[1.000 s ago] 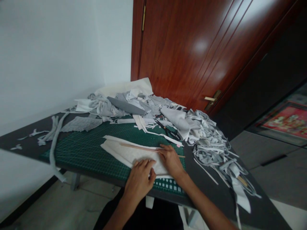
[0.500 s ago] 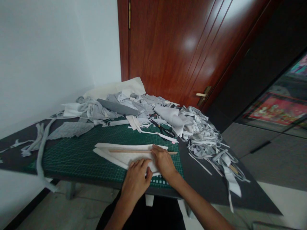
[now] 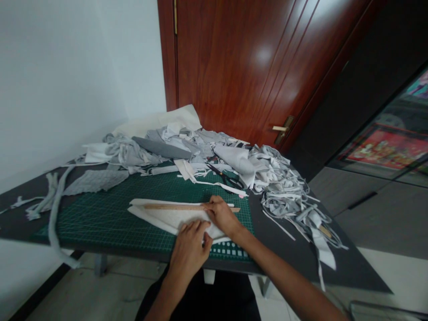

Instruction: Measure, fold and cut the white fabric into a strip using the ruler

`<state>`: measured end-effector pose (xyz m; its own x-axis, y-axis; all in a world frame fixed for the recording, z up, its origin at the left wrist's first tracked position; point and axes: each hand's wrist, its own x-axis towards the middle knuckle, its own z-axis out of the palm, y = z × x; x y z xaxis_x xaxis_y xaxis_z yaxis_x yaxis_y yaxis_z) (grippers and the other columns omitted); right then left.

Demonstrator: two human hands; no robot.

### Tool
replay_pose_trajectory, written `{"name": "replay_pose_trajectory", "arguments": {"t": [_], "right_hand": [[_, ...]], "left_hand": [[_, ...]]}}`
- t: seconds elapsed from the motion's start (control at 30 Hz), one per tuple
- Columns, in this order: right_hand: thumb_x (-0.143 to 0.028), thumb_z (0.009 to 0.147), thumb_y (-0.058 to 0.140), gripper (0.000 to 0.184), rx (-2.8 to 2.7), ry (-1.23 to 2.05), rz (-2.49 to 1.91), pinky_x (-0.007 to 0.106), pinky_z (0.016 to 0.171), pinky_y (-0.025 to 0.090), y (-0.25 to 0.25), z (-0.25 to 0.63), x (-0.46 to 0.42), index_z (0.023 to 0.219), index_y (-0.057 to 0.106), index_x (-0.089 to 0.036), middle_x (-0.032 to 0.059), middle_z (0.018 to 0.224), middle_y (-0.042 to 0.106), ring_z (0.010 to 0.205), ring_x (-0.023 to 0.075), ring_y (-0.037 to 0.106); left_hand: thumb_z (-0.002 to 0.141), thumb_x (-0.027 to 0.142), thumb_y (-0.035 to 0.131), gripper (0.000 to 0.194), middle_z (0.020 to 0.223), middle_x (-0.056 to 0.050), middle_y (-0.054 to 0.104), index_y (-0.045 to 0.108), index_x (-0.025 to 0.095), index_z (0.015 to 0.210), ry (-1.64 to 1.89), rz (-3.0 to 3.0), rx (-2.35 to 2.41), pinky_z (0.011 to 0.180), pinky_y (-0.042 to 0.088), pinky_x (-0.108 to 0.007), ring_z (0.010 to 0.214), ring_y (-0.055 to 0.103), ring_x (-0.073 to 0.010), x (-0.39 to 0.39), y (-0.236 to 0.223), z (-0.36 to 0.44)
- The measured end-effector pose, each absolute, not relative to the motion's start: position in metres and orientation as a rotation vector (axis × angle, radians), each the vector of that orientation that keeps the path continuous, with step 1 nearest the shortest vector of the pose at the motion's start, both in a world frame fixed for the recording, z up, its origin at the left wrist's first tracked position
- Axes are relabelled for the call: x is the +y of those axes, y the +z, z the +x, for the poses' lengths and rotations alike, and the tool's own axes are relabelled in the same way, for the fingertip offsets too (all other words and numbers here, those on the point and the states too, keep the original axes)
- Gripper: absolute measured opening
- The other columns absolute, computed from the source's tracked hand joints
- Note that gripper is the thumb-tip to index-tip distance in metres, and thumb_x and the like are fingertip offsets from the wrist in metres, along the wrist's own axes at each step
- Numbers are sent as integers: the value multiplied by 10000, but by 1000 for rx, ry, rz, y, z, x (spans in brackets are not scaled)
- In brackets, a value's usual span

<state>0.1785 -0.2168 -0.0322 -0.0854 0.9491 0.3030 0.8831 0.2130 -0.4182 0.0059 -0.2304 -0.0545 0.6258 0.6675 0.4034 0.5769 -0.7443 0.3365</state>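
A folded piece of white cloth (image 3: 187, 216) lies on a green cutting mat (image 3: 110, 223), narrowing to the left. Along its far edge, inside the fold, runs a thin wooden ruler (image 3: 174, 207), its right end sticking out past the cloth. My right hand (image 3: 223, 215) has its fingers closed on the ruler near that end. Beside it, my left hand (image 3: 192, 240) rests on the near part of the cloth, fingers laid out and thumb apart. The undersides of the fingers are hidden.
Black scissors (image 3: 226, 177) lie beyond the cloth among white strips. Heaps of grey and white fabric scraps (image 3: 277, 178) cover the back and right of the dark table (image 3: 351, 272). A long pale strip (image 3: 55, 223) hangs over the left front edge. A wooden door (image 3: 230, 67) stands behind.
My right hand has moved the ruler slightly left and toward the cloth's far edge. My left hand has stayed on the cloth. The view has shifted a little.
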Motion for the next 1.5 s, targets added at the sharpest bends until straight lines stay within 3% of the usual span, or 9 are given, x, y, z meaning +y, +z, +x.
{"name": "replay_pose_trajectory", "arguments": {"t": [0.33,1.5], "right_hand": [[-82,985,581,257,-1968,117,-1688,292,904,456,-33,190,-192,1112,791,-159,59,929,598,938,194,562],[-46,979,516,313,-1891,-66,-1739,297,826,475,-55,213,-129,1059,799,-152,93,909,604,899,221,549]], "left_hand": [[832,115,522,358,1040,-76,704,672,221,1139,686,2678,1032,936,446,-505,1008,653,-302,-234,-49,4],[839,130,530,372,1058,-59,705,675,234,1166,621,2644,1079,956,446,-496,1005,666,-288,-233,-45,6]]}}
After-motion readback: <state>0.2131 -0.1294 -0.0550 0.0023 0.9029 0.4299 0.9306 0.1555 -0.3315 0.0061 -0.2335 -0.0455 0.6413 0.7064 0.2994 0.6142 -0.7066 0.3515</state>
